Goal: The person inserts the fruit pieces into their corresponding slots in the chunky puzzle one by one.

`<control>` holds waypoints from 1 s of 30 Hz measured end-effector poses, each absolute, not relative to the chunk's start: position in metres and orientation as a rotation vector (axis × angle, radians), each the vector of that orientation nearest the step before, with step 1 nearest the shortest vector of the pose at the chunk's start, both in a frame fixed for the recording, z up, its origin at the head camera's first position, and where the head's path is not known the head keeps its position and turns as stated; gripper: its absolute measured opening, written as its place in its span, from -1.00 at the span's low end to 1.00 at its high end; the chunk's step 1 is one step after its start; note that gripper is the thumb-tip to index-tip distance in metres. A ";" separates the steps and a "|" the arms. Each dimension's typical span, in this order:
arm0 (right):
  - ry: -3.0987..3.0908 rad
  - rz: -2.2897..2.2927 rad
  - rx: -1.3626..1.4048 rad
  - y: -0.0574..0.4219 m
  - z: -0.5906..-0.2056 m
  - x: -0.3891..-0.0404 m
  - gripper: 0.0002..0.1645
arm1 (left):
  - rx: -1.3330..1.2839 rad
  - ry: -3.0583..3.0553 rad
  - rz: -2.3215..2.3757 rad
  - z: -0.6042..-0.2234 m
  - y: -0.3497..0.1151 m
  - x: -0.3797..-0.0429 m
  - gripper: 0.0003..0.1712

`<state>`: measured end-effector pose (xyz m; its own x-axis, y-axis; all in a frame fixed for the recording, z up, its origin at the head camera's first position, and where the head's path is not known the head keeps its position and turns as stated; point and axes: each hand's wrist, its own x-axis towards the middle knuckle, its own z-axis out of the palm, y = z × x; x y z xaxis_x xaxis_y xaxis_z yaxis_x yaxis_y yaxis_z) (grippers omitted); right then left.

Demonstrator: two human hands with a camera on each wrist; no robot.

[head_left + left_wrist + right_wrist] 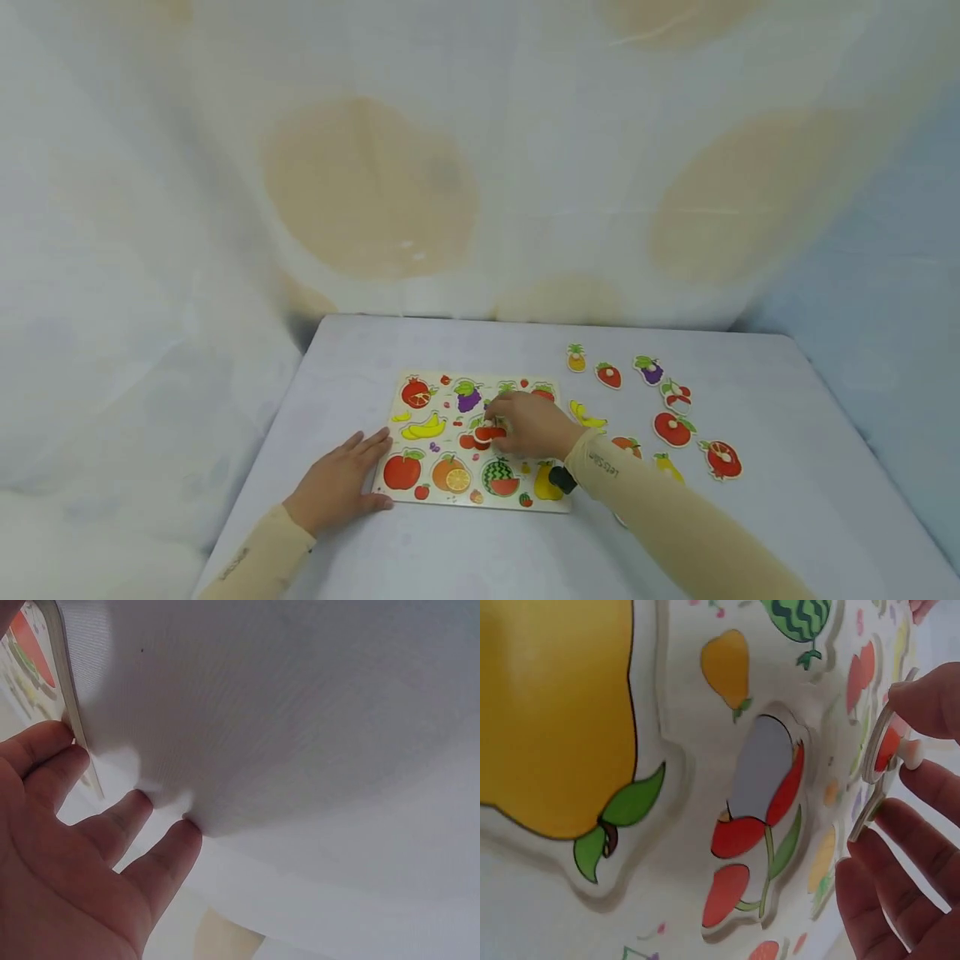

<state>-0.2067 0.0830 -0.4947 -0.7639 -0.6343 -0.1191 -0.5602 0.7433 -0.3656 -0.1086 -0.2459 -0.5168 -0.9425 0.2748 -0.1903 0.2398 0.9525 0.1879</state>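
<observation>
A fruit puzzle board point(450, 500) lies on the table, printed with an apple, bananas, grapes, an orange, a watermelon and other fruit. My right hand point(528, 425) is over its middle, pinching a red fruit puzzle piece point(489, 432) between thumb and fingers. In the right wrist view this piece point(889, 746) is tilted on edge above the board, with a pale knob on its face. At the board's left side my left hand point(341, 483) rests with fingers spread. Its fingertips point(71, 746) touch the board's edge in the left wrist view.
Loose knobbed pieces are scattered right of the board: a pineapple point(576, 358), a strawberry point(608, 376), grapes point(648, 369), bananas point(587, 416), a red apple point(674, 429), a pomegranate point(722, 460) and several more. The right sleeve point(652, 508) covers part of them. A hanging cloth point(525, 167) stands behind the table.
</observation>
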 end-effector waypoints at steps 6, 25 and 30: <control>2.710 -0.433 -0.949 0.080 -0.501 -0.206 -0.54 | 0.396 2.897 0.211 -0.518 -0.244 -0.109 0.13; 2.767 -0.385 -1.049 0.062 -0.505 -0.196 -0.55 | 0.397 2.918 0.185 -0.518 -0.244 -0.106 0.13; 2.777 -0.355 -1.077 0.060 -0.508 -0.198 -0.52 | 0.399 2.922 0.184 -0.517 -0.244 -0.105 0.12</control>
